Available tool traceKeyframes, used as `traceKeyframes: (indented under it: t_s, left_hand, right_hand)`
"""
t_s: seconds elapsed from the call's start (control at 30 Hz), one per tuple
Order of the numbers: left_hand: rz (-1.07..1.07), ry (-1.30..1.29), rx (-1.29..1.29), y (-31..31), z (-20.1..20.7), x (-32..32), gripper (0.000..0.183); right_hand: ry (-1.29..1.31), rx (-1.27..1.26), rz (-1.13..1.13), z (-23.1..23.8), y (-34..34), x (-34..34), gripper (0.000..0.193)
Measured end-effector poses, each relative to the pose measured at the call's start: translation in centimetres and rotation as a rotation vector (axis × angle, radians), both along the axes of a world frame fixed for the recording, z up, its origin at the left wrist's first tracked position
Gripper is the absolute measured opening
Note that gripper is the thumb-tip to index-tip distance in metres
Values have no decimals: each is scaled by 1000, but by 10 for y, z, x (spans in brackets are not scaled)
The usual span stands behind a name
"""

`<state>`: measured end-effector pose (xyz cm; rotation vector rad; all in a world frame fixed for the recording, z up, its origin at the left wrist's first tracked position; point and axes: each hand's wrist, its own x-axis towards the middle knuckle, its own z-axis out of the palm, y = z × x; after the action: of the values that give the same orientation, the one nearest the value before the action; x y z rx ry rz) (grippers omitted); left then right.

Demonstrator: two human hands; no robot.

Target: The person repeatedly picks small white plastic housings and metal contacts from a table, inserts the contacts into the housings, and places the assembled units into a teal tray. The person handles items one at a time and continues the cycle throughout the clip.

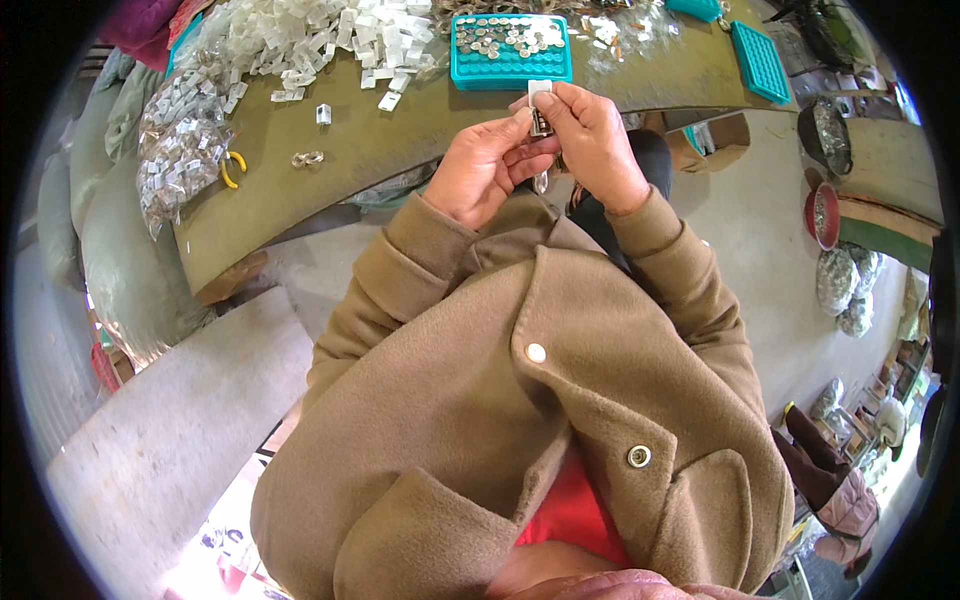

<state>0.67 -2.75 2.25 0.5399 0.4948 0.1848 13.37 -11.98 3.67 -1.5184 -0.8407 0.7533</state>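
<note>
Close together over the table's near edge, my left hand [480,168] and my right hand [598,140] grip one small white plastic casing [540,88]. Dark and metallic parts show at its lower end, between the fingertips. The right thumb presses on the casing from the right, and the left fingers pinch it from the left and below. Just beyond the hands lies a teal tray [511,80] with round pockets, holding many small round metal discs [510,38]. Exactly what the left fingertips touch is partly hidden.
White casings [320,40] are heaped at the far left. A filled plastic bag [180,150], yellow-handled tool [233,170], lone casing [323,114] and small shiny pieces [308,158] lie leftward. Another teal tray [760,62] sits right. Below stands a cardboard box [730,142].
</note>
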Motion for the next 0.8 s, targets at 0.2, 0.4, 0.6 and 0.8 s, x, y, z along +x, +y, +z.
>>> traceKeyframes:
  t_s: [0.2, 0.4, 0.6, 0.8]
  left_hand:
    - [-109, -32, -330, 2, -17, 0, 20]
    - [-16, -5, -461, -7, -23, 12, 21]
    - [-79, 5, -485, -8, -21, 19, 23]
    - [-170, 144, -307, -22, -17, 28, 28]
  right_hand:
    - [770, -11, 115, 2, -15, 19, 26]
    - [578, 68, 244, -16, -13, 37, 33]
    - [-134, 53, 206, -18, -30, 37, 39]
    - [-647, 213, 24, -32, -45, 39, 33]
